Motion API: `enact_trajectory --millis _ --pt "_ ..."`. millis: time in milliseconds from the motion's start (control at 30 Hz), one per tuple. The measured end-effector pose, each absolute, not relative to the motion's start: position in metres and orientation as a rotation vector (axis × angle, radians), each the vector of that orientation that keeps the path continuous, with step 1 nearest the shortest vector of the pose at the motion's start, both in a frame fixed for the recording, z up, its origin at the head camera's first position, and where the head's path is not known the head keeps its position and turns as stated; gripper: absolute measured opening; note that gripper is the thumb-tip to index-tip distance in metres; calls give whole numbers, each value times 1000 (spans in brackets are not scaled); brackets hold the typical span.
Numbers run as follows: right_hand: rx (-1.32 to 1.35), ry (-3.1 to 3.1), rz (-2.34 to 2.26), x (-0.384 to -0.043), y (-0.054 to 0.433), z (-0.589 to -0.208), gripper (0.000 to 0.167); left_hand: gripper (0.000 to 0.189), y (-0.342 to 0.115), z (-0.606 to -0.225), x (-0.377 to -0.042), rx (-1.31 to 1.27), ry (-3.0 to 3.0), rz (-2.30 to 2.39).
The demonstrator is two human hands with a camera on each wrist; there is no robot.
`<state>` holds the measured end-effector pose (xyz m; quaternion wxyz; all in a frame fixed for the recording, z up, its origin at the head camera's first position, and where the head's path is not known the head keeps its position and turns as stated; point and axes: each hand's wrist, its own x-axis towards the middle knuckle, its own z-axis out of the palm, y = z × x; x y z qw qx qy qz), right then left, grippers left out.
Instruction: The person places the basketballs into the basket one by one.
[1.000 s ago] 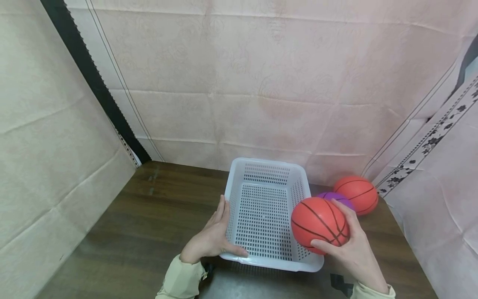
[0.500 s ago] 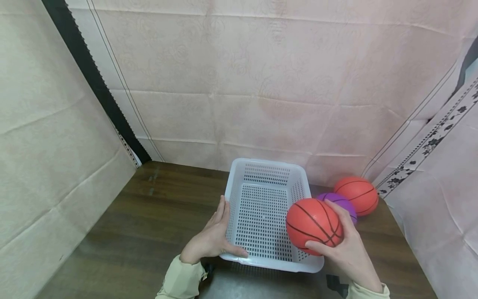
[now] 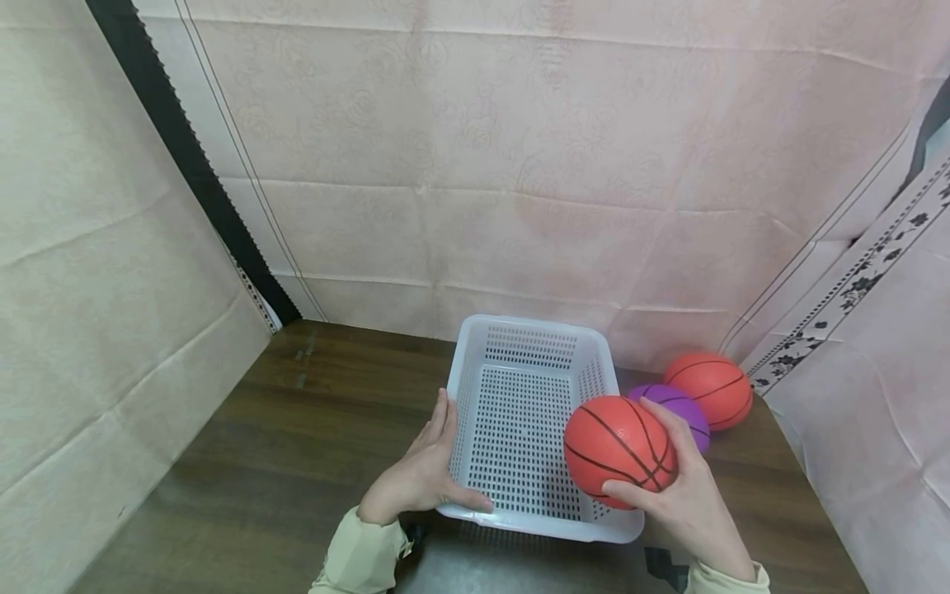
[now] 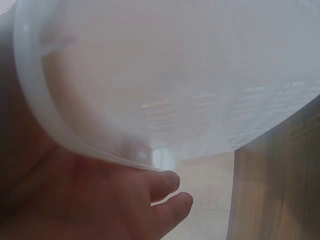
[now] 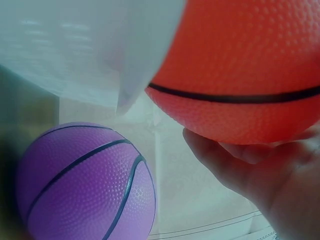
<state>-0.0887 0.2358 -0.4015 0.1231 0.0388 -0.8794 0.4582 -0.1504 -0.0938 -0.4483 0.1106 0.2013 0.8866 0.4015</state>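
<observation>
A white perforated plastic basket (image 3: 530, 528) stands on the wooden table. My left hand (image 3: 416, 474) rests against its front left corner, fingers straight along the outside of the left wall and thumb lying on the front rim. In the left wrist view, the basket's wall (image 4: 190, 65) rises over the fingers (image 4: 170, 210). Held in my right hand (image 3: 693, 495) is a red toy basketball (image 3: 616, 450), over the basket's front right part. Behind that hand sits a purple ball (image 3: 686, 412), outside the basket's right wall. The red ball's far underside is hidden in the head view.
Another red ball (image 3: 712, 388) lies at the back right, beside the purple one and near the cloth wall (image 3: 519, 206). Bare table (image 3: 260, 462) stretches out to the left. Cloth also hangs along both sides.
My right hand has moved left and slightly down with the red basketball, further over the basket. More of the purple ball now shows. The left hand and basket have kept their place.
</observation>
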Motion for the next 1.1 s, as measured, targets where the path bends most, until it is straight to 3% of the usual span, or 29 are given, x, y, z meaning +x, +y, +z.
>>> enact_trajectory --millis 1100 --pt "185 -2576 1381 -95 225 -407 102 147 -95 -449 -150 602 2601 1171"
